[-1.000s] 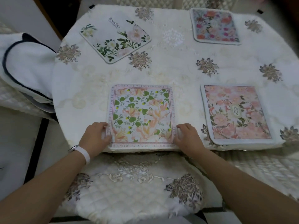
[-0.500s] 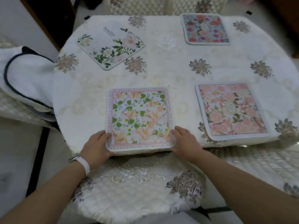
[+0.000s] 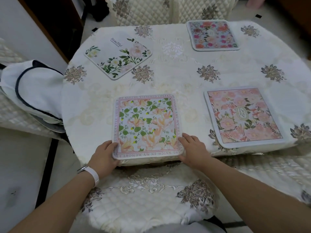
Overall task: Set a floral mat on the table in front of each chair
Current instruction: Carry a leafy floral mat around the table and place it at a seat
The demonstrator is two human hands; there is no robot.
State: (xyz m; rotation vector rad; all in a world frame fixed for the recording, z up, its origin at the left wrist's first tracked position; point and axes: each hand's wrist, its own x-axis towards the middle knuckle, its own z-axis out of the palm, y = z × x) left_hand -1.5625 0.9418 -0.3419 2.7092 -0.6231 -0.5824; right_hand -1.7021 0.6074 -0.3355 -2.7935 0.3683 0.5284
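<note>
The green-leaf mat (image 3: 147,125) lies flat at the lower centre of the frame, on the near edge of the counter (image 3: 176,78) before a chair (image 3: 144,197). The left hand (image 3: 104,156) and right hand (image 3: 193,148) each have their grip pinching a near corner of it. The near border reaches the counter's very rim, so a pull toward the chair could probably slide the mat off.

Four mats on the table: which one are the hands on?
The green-leaf, peach-flower mat with the text border, at the near edge; left hand and right hand grip its near corners. The others lie untouched.
</note>
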